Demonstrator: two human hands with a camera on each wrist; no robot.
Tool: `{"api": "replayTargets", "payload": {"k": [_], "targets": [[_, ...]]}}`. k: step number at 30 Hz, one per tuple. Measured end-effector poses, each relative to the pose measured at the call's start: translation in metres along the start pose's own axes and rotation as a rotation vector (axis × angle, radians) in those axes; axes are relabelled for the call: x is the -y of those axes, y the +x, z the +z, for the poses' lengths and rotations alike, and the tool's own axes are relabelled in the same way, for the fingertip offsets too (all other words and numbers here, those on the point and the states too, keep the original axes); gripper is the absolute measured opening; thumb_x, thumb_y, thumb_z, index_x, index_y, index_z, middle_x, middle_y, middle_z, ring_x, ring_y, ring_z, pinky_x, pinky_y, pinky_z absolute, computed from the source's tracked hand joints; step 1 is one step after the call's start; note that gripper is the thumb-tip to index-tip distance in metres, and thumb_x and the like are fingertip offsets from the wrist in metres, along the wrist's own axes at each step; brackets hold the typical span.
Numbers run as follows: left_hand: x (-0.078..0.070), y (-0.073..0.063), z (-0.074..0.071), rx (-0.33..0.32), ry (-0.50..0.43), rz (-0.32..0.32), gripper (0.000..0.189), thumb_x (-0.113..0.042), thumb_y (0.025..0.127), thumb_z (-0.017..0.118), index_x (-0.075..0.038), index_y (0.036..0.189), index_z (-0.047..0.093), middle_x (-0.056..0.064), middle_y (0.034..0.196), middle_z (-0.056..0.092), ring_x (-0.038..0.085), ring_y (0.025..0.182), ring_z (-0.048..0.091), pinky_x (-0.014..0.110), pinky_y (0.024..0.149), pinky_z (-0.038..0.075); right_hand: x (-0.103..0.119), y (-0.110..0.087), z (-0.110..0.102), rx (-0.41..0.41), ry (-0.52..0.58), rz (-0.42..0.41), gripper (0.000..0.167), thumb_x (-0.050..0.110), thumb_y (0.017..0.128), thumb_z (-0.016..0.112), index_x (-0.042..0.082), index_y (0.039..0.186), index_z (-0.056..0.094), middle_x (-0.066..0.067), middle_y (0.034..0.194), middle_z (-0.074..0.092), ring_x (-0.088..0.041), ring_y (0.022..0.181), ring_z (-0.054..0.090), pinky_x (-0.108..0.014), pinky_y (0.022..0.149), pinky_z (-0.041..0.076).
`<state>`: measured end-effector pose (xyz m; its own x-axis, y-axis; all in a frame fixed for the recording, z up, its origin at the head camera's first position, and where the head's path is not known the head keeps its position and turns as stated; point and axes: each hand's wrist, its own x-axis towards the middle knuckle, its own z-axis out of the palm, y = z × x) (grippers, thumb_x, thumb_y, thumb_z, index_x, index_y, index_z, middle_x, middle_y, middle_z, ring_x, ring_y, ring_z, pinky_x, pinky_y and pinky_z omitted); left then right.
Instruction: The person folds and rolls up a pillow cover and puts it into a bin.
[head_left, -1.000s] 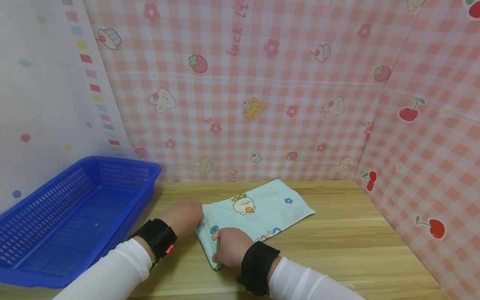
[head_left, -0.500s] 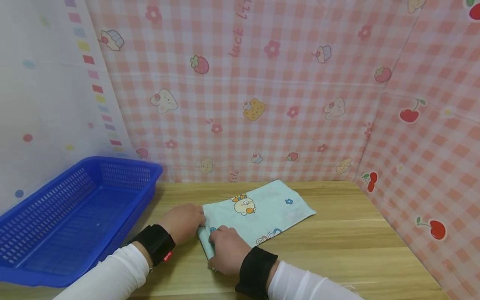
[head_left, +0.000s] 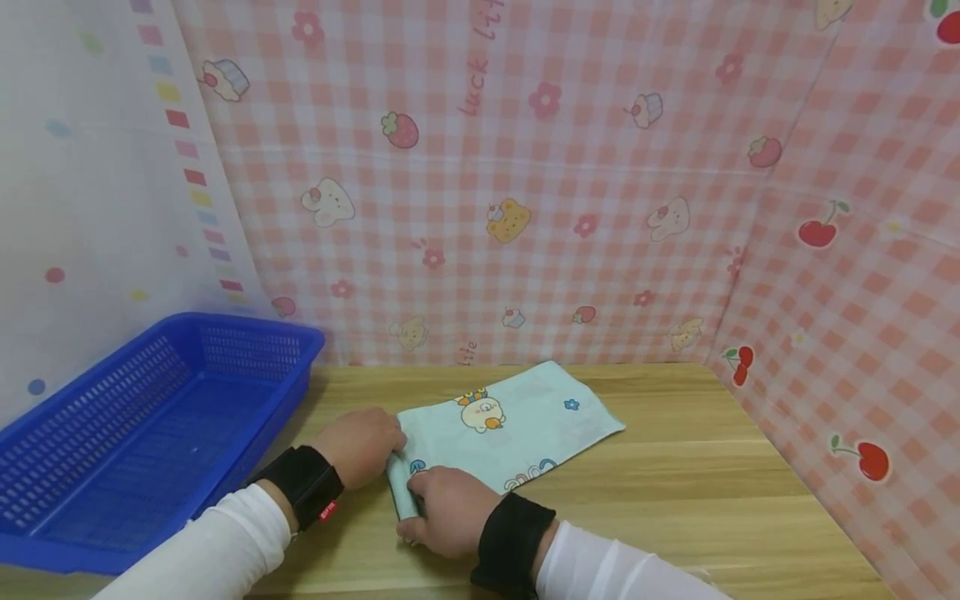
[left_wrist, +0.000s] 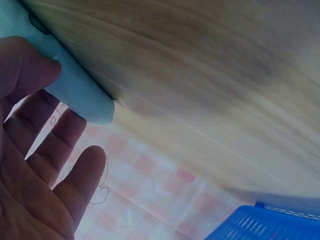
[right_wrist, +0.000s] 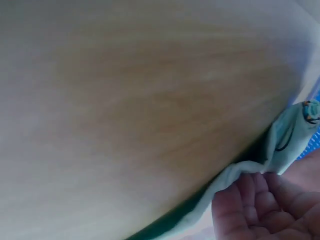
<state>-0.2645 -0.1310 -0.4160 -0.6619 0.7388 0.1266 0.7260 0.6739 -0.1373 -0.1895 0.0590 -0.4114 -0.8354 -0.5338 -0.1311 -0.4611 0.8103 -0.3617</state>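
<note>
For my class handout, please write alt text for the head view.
A left hand and a right hand hold the rolled left end of a pale cartoon-print cloth on a wooden table. A blue basket sits to the left; pink checked fabric hangs behind.

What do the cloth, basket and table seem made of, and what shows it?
Cloth: thin fabric, perhaps cotton, matt; it folds and creases softly. Basket: probably plastic, smooth with slight sheen; perforated walls look moulded. Table: wood or wood-look laminate, streaked with grain.

Head view looking forward and down, wrist views close on the hands (head_left: 362, 447), all sharing cloth (head_left: 525, 429) and basket (head_left: 172, 450)
</note>
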Motion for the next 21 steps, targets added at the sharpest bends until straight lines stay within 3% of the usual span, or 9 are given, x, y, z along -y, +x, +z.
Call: {"api": "replayTargets", "payload": {"k": [3, 6, 10, 13, 17, 21], "targets": [[0.0, -0.001, -0.003, -0.003, 0.027, 0.003, 0.02, 0.003, 0.081, 0.073, -0.017, 0.079, 0.074, -0.001, 0.075, 0.062, 0.018, 0.072, 0.057, 0.035, 0.067, 0.052, 0.001, 0.0, 0.001, -0.021, -0.024, -0.002, 0.048, 0.045, 0.094, 0.077, 0.015, 0.131, 0.068, 0.004, 0.11, 0.074, -0.005, 0.097, 0.063, -0.023, 0.09, 0.052], [-0.001, 0.0, -0.004, 0.002, 0.062, 0.009, 0.018, 0.0, 0.082, 0.073, -0.018, 0.078, 0.072, 0.0, 0.077, 0.064, 0.021, 0.074, 0.059, 0.037, 0.068, 0.054, 0.005, 0.002, 0.002, -0.04, -0.057, 0.018, 0.05, 0.045, 0.09, 0.082, 0.014, 0.128, 0.071, 0.003, 0.105, 0.072, -0.006, 0.092, 0.061, -0.023, 0.085, 0.052], [0.001, 0.002, -0.005, 0.066, 0.042, -0.026, 0.021, 0.001, 0.084, 0.074, -0.019, 0.082, 0.073, -0.001, 0.082, 0.069, 0.021, 0.079, 0.06, 0.038, 0.073, 0.055, 0.012, 0.008, 0.004, -0.037, -0.102, 0.031, 0.027, 0.035, 0.088, 0.084, 0.012, 0.098, 0.074, 0.004, 0.081, 0.06, -0.008, 0.074, 0.05, -0.023, 0.072, 0.047], [0.003, 0.003, -0.006, 0.122, -0.019, -0.08, 0.025, 0.004, 0.084, 0.075, -0.02, 0.089, 0.077, -0.002, 0.089, 0.074, 0.021, 0.084, 0.06, 0.039, 0.078, 0.056, 0.017, 0.01, 0.007, -0.03, -0.126, 0.043, 0.024, 0.032, 0.088, 0.083, 0.011, 0.084, 0.07, 0.005, 0.075, 0.058, -0.009, 0.069, 0.049, -0.024, 0.07, 0.047], [0.004, 0.006, -0.006, 0.154, -0.076, -0.125, 0.026, 0.002, 0.087, 0.075, -0.02, 0.099, 0.081, -0.002, 0.097, 0.077, 0.021, 0.093, 0.063, 0.041, 0.086, 0.058, 0.017, 0.012, 0.009, -0.031, -0.111, 0.102, 0.031, 0.035, 0.088, 0.082, 0.011, 0.078, 0.065, 0.003, 0.072, 0.056, -0.012, 0.065, 0.049, -0.026, 0.064, 0.047], [0.006, 0.008, -0.005, 0.153, -0.077, -0.109, 0.019, -0.003, 0.089, 0.077, -0.019, 0.098, 0.081, -0.004, 0.093, 0.077, 0.021, 0.094, 0.064, 0.04, 0.089, 0.057, 0.007, 0.017, 0.014, -0.038, -0.077, 0.113, 0.022, 0.023, 0.089, 0.075, 0.012, 0.075, 0.063, 0.002, 0.069, 0.056, -0.014, 0.06, 0.05, -0.028, 0.057, 0.045]]}}
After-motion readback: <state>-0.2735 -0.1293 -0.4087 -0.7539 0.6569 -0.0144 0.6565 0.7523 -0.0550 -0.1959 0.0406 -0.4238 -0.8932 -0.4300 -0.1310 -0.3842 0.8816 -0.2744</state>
